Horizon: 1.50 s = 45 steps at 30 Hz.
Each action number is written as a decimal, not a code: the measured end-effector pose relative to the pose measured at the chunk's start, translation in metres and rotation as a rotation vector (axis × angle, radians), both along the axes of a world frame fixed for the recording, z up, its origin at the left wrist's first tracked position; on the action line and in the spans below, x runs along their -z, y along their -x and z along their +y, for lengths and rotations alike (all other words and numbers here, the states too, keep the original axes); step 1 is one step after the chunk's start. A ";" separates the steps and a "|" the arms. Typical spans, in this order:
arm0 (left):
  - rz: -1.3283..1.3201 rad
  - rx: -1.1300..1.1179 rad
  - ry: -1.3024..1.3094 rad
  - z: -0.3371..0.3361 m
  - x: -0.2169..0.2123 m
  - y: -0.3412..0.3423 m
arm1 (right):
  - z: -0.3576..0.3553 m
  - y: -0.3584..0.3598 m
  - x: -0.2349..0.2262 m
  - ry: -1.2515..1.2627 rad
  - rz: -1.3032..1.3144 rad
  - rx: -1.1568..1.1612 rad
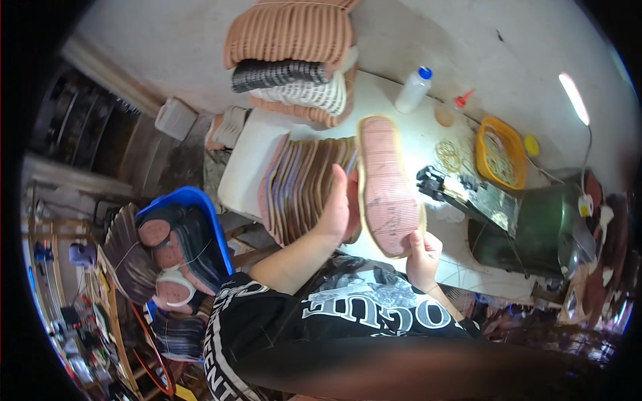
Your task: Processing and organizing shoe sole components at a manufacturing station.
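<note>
A pink, ribbed shoe sole point(388, 190) with a pale yellow rim is held up in front of me, ribbed face toward me, over the white table. My left hand point(340, 212) is at its left edge, thumb pointing up and the other fingers mostly hidden behind the sole. At the lower right edge, my right hand point(422, 259) grips the sole, thumb on the ribbed face. Just left of the sole, a row of stacked soles point(304, 180) in brown, pink and purple-grey stands on edge on the table. A black clamp-like tool point(438, 184) is right of the sole.
Bundled pink soles point(291, 37) are piled at the back of the white table point(244, 164). Farther right are a white bottle with a blue cap point(414, 90), rubber bands point(449, 155), a yellow basket point(483, 157) and a lit lamp point(574, 99). A blue crate point(223, 247) of soles stands left.
</note>
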<state>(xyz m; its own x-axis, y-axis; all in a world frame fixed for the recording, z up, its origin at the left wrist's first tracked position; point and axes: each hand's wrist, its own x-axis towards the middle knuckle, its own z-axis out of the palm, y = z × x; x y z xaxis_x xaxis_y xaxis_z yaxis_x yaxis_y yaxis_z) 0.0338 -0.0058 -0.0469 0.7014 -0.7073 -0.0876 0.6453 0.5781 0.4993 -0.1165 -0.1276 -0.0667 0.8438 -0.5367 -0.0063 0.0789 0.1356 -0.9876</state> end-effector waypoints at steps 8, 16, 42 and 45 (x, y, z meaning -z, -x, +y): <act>-0.070 0.026 -0.249 -0.011 -0.012 -0.033 | -0.026 0.014 -0.034 0.047 0.036 -0.599; -0.310 0.086 -0.358 -0.043 -0.023 0.009 | -0.052 -0.018 -0.015 -0.263 -0.038 -0.583; -0.503 0.089 -0.463 -0.100 -0.035 -0.020 | -0.059 -0.001 -0.035 -0.335 0.149 -0.336; -1.025 -0.075 -0.824 -0.118 -0.014 -0.039 | -0.057 0.003 -0.033 -0.408 0.113 -0.215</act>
<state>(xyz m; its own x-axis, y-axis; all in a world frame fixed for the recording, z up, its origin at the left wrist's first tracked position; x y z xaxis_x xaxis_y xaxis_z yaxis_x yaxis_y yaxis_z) 0.0726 -0.1237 -0.0326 0.7421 -0.6595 0.1203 -0.2545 -0.1111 0.9607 -0.1193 -0.1851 -0.0336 0.9173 -0.2845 -0.2784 -0.0985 0.5155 -0.8512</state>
